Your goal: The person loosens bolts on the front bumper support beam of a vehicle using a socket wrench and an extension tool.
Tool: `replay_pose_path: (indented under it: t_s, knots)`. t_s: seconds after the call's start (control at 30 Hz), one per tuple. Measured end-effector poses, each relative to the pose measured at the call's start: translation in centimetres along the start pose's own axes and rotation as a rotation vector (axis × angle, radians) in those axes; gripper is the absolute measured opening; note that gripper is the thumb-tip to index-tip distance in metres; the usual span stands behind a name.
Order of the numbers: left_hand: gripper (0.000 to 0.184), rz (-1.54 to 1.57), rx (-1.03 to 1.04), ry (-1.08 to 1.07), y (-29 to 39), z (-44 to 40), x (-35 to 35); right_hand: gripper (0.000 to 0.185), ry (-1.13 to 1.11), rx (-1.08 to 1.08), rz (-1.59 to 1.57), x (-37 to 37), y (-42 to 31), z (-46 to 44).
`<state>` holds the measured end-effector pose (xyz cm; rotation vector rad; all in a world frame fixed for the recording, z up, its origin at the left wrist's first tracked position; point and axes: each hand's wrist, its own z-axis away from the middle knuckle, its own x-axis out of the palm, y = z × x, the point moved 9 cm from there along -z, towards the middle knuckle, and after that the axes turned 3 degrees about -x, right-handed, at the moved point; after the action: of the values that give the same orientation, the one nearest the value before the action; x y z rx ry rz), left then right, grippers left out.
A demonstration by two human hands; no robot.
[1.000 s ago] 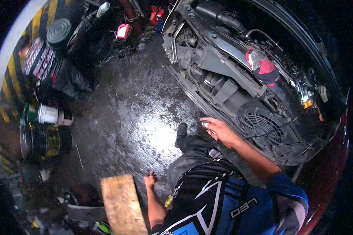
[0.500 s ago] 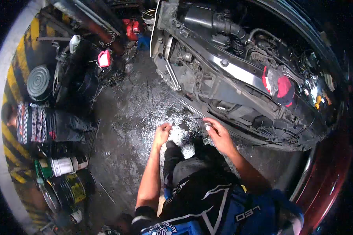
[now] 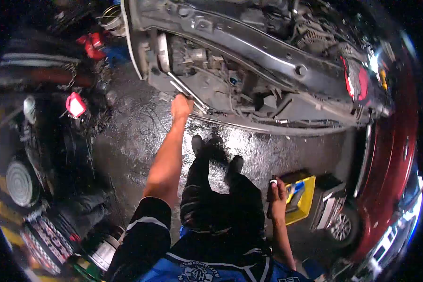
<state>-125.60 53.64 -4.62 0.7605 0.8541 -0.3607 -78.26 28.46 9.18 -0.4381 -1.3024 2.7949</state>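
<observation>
My left hand (image 3: 181, 107) is closed at the lower lip of the car's front end, against two long, shiny metal bar-shaped tools (image 3: 189, 92) that lie there. Its fingers curl out of sight, so whether it grips one of them is hidden. Down at my right side, my right hand (image 3: 278, 199) is closed with the thumb up. A white spot shows at the thumb tip and something dark lies along the palm; its kind I cannot make out. Beside that hand stands a yellow bin (image 3: 306, 199) with blue and grey items inside.
The opened car front (image 3: 249, 42) spans the top, a red-and-grey cloth (image 3: 359, 82) on its right end. A red car (image 3: 385, 188) stands at right. The floor (image 3: 131, 122) looks wet. At left are a pink-red jug (image 3: 75, 105) and a person in a checkered top (image 3: 47, 237).
My hands have parted: the left reached forward to the metal tools, the right dropped to my side by the yellow bin. The view has turned and the car front is closer.
</observation>
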Motion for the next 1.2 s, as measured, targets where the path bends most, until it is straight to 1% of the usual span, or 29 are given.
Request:
replay_pose_path:
  t_s: [0.03,0.07,0.1,0.13,0.17,0.2,0.23,0.27,0.3,0.37,0.43,0.47,0.5,0.57,0.6,0.63,0.7,0.73,0.8,0.83,0.9,0.97,1.03,1.13,1.2]
  knots:
    - [0.037,-0.016,0.013,0.010,-0.2,-0.4,0.3,0.039,0.025,0.063,-0.027,0.7,1.0,1.2]
    - [0.039,-0.029,0.023,0.027,-0.5,-0.9,0.4,0.039,0.024,0.039,0.029,1.2,1.8,1.8]
    - [0.041,0.088,-0.006,-0.034,-1.5,-1.7,1.4,0.039,0.017,0.014,0.087,2.4,1.0,2.4]
    - [0.043,0.205,-0.038,-0.092,-2.6,-2.6,2.3,0.039,-0.011,0.000,0.067,3.4,-0.1,3.1]
    - [0.045,0.320,-0.071,-0.148,-3.7,-3.2,3.4,0.040,0.002,-0.062,0.084,3.8,1.4,2.6]
    - [0.043,0.386,0.005,-0.023,-4.1,-3.5,3.0,0.040,-0.017,0.014,-0.020,3.8,3.8,2.7]
    - [0.034,0.599,-0.035,-0.047,-3.1,-1.5,1.8,0.039,-0.036,0.087,-0.126,4.9,4.5,2.7]
    - [0.024,0.837,-0.002,-0.109,-3.5,-1.4,2.2,0.039,-0.049,0.020,-0.098,5.2,5.1,2.3]
    - [0.023,0.926,0.054,-0.138,-2.1,0.9,0.4,0.038,-0.061,-0.057,-0.067,5.4,5.7,1.3]
    - [0.027,0.901,0.151,-0.095,-0.1,5.8,-1.9,0.039,-0.108,-0.135,-0.092,6.4,7.6,-0.6]
    - [0.031,0.784,0.292,-0.152,1.1,11.4,-1.9,0.042,-0.190,-0.149,-0.201,8.1,8.4,-2.1]
    - [0.031,0.767,0.314,-0.182,0.7,13.9,-0.5,0.044,-0.237,-0.171,-0.237,9.0,8.8,-3.0]
    - [0.028,0.667,0.342,-0.189,0.1,16.3,1.3,0.046,-0.335,-0.209,-0.322,10.1,8.7,-3.7]
    - [0.019,0.960,0.325,-0.495,0.5,21.6,7.1,0.050,-0.412,-0.309,-0.491,11.7,9.4,-5.1]
    - [0.022,1.032,0.345,-0.608,0.3,22.9,9.7,0.054,-0.411,-0.321,-0.548,12.1,10.0,-5.7]
    - [0.024,1.054,0.369,-0.638,0.5,23.9,11.7,0.058,-0.458,-0.360,-0.606,12.4,10.7,-6.4]
    - [0.024,1.139,0.469,-0.786,0.6,24.7,15.1,0.064,-0.501,-0.452,-0.721,12.7,12.4,-7.8]
    - [0.024,1.165,0.516,-0.813,0.4,24.4,16.4,0.068,-0.518,-0.503,-0.712,12.6,13.4,-8.6]
    - [0.024,1.212,0.603,-0.876,-0.1,23.8,19.1,0.070,-0.565,-0.579,-0.700,12.5,15.8,-10.6]
    - [0.024,1.235,0.611,-0.905,-0.9,23.4,20.7,0.070,-0.585,-0.613,-0.665,12.3,17.2,-11.4]
    - [0.023,1.288,0.642,-0.957,-2.1,22.8,23.4,0.074,-0.543,-0.651,-0.611,12.1,20.4,-13.1]
    - [0.023,1.379,0.573,-0.973,-3.6,22.7,25.5,0.075,-0.550,-0.729,-0.592,12.3,22.6,-14.1]
    - [0.023,1.475,0.507,-0.982,-5.2,22.9,27.5,0.074,-0.533,-0.833,-0.508,12.1,24.6,-15.0]
    - [0.021,1.516,0.354,-0.981,-8.5,23.7,29.8,0.073,-0.508,-0.928,-0.434,12.1,26.5,-14.6]
    - [0.021,1.529,0.251,-0.966,-9.6,24.0,31.5,0.062,-0.522,-0.979,-0.372,11.9,26.9,-14.1]
